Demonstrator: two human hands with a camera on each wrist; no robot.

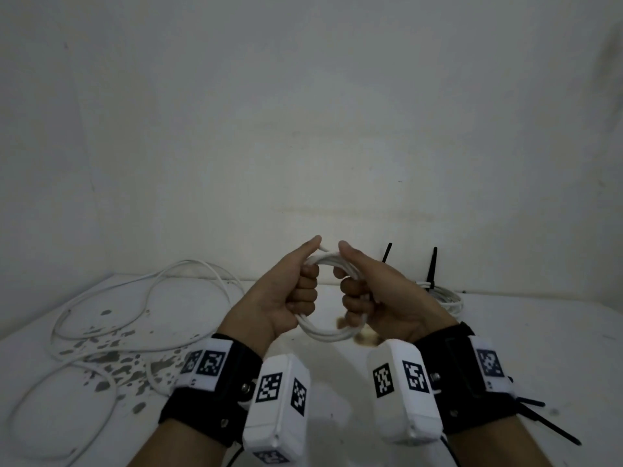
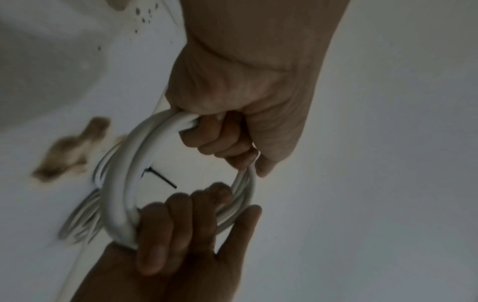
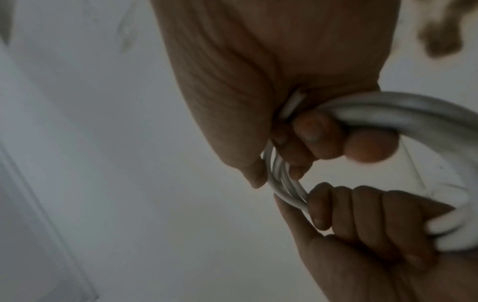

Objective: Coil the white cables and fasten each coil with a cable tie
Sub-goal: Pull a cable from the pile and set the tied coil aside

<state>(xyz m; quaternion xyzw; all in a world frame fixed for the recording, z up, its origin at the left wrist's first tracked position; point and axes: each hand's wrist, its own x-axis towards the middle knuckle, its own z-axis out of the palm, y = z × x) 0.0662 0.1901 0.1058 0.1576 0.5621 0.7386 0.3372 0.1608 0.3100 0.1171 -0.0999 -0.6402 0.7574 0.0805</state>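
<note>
Both hands hold one coil of white cable [image 1: 324,336] in the air above the white table [image 1: 337,392]. My left hand [image 1: 299,292] grips the coil's left side, fingers curled round the strands and thumb lying along the top. My right hand [image 1: 358,295] grips the right side in the same way. In the left wrist view the coil [image 2: 124,183] runs from the left hand [image 2: 220,134] down to the right hand [image 2: 181,224]. The right wrist view shows the coil [image 3: 388,110] in the right hand's [image 3: 318,141] curled fingers, with the left hand [image 3: 367,216] below.
A loose white cable [image 1: 141,291] sprawls in wide loops over the table's left side, across dark specks [image 1: 111,355]. A coiled cable [image 1: 441,296] bound with a black tie [image 1: 432,267] lies at the back right. Loose black cable ties [image 1: 549,426] lie by my right wrist. A wall stands close behind.
</note>
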